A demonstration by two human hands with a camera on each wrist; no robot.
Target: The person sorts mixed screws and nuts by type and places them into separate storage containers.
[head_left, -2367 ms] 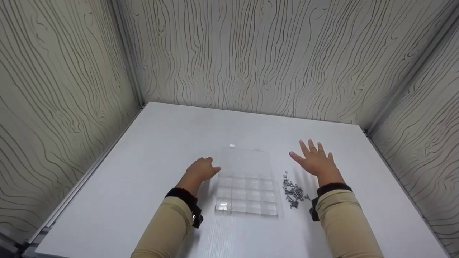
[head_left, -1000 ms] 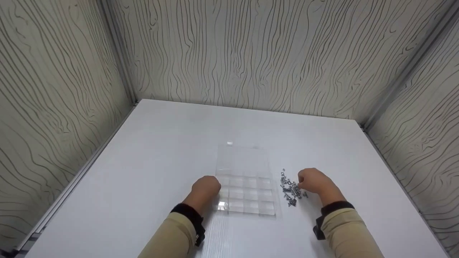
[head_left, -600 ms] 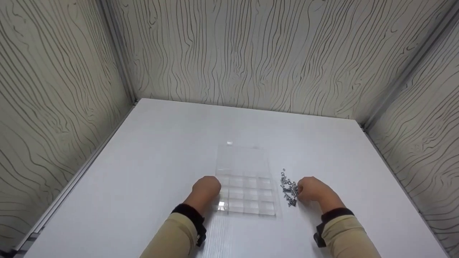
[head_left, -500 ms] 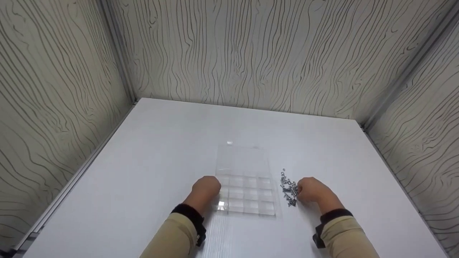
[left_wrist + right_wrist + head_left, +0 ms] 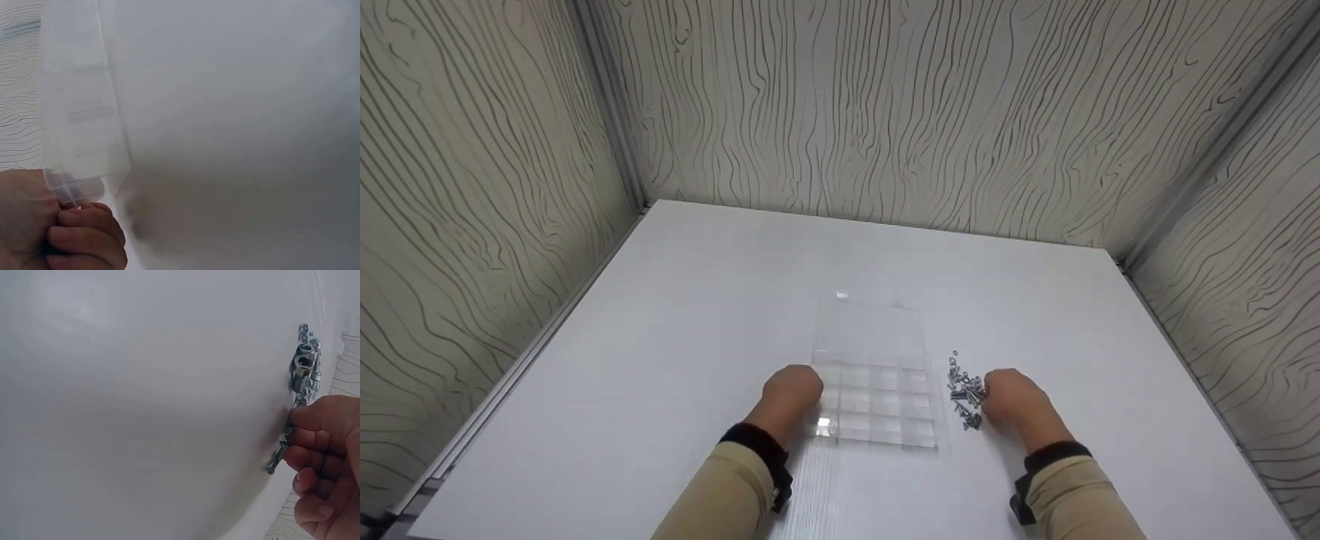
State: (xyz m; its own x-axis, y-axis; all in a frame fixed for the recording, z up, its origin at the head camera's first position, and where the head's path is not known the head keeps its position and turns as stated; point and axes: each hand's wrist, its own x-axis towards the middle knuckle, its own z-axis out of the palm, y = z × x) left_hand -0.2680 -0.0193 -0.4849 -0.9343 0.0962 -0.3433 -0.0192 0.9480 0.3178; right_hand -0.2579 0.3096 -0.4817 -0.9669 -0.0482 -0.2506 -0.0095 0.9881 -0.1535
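Note:
A clear plastic compartment box (image 5: 885, 405) lies on the white table with its lid folded back flat. My left hand (image 5: 793, 390) grips the box's left wall, and the left wrist view shows the thumb behind the clear plastic and curled fingers (image 5: 90, 239) on the near side. To the right of the box lies a small pile of metal screws and nuts (image 5: 964, 390). At the pile's right edge is my right hand (image 5: 1014, 397), fingers curled. In the right wrist view its thumb and forefinger pinch at a dark screw (image 5: 289, 423), mostly hidden by the fingertips.
The clear lid (image 5: 868, 330) extends behind the box. Another screw (image 5: 275, 460) lies beside the right fingertips. Wood-grain panels (image 5: 840, 112) enclose the white table (image 5: 697, 300) at the back and sides.
The left hand slid nearer along the box's left side, its fingers folding around the wall. From spread above the table, the right hand came down to the pile, fingers curling; it has barely shifted lately.

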